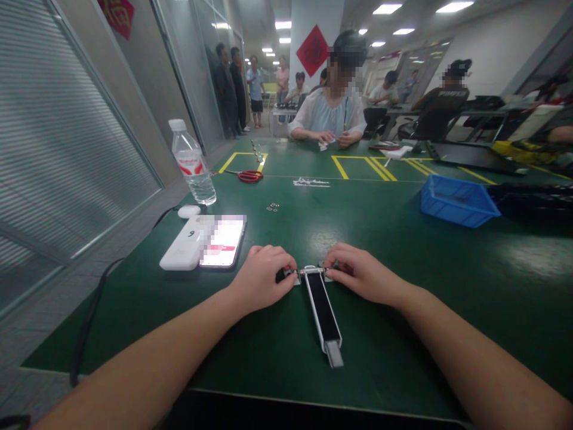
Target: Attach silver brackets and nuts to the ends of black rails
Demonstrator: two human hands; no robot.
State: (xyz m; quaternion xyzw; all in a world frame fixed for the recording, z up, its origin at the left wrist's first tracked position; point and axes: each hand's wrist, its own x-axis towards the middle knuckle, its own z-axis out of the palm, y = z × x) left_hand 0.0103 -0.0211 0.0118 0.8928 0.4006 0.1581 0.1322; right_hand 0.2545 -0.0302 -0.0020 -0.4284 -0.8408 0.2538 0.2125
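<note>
A long, narrow black-and-white bar [323,310] lies on the green table, pointing towards me. A grey metal tab [333,353] sticks out of its near end. Across its far end runs a thin metal crosspiece [312,271] with small fittings at both sides. My left hand [264,276] pinches the crosspiece's left end between thumb and fingers. At the right end, my right hand [360,272] is closed in a similar pinch. Fingertips partly cover the small fittings, so their exact shape is hidden.
Left are a white box [181,246], a phone [224,242] and a water bottle [193,164]. Ahead lie small metal rings [273,207], red-handled scissors [249,176] and thin white strips [311,183]. A blue bin [459,203] stands right; a person [333,113] sits opposite.
</note>
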